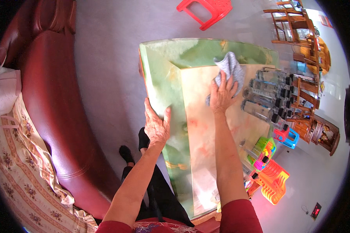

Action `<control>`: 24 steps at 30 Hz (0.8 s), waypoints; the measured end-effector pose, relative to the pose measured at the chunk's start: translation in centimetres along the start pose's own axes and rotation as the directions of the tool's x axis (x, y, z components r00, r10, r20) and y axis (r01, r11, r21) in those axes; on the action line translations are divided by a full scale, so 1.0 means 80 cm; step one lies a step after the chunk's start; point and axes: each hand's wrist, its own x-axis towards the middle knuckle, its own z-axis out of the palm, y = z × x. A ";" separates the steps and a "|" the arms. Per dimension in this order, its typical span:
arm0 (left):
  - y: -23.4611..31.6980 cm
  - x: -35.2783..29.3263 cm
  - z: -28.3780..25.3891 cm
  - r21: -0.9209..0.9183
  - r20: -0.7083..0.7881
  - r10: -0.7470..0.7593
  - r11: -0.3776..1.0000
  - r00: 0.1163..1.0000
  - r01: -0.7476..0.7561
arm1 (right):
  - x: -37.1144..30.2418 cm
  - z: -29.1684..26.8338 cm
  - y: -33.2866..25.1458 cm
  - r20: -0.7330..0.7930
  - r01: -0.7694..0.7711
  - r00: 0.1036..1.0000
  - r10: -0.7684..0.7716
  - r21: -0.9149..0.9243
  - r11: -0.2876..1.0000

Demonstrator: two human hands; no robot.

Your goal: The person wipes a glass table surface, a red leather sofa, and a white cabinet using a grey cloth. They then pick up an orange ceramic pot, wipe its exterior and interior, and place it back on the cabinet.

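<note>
A low table (202,128) with a marbled green border and a cream middle stands before me. My right hand (223,96) presses a crumpled grey cloth (233,66) onto the far part of the tabletop, fingers spread over it. Part of the cloth stands up beyond my fingertips. On the table's left green edge rests my left hand (157,126), thumb and fingers apart, holding nothing. Several clear bottles with black caps (260,110) lie in a row just right of the cloth.
A dark red leather sofa (56,97) curves along the left, with a floral cover (27,171). Beyond the table is a red plastic stool (217,11). Right of it are an orange basket (274,180), a green basket (266,147), a blue stool (289,139) and wooden chairs (295,25).
</note>
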 end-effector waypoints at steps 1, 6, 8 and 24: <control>-0.002 0.001 0.002 0.005 0.001 0.009 1.000 1.000 -0.009 | 0.019 0.000 0.004 -0.001 -0.006 1.000 0.006 0.007 1.000; -0.007 0.001 0.008 0.015 -0.019 0.037 0.999 0.999 -0.036 | 0.101 -0.002 -0.009 -0.008 -0.065 0.998 0.066 0.120 0.991; -0.012 0.003 0.010 -0.013 -0.032 0.050 0.999 0.998 -0.051 | 0.114 0.001 -0.033 -0.025 0.044 0.999 -0.041 0.131 0.990; -0.012 0.001 0.006 -0.006 -0.028 0.122 0.993 0.992 -0.122 | -0.042 -0.040 -0.169 -0.129 0.729 0.667 -0.733 0.314 0.608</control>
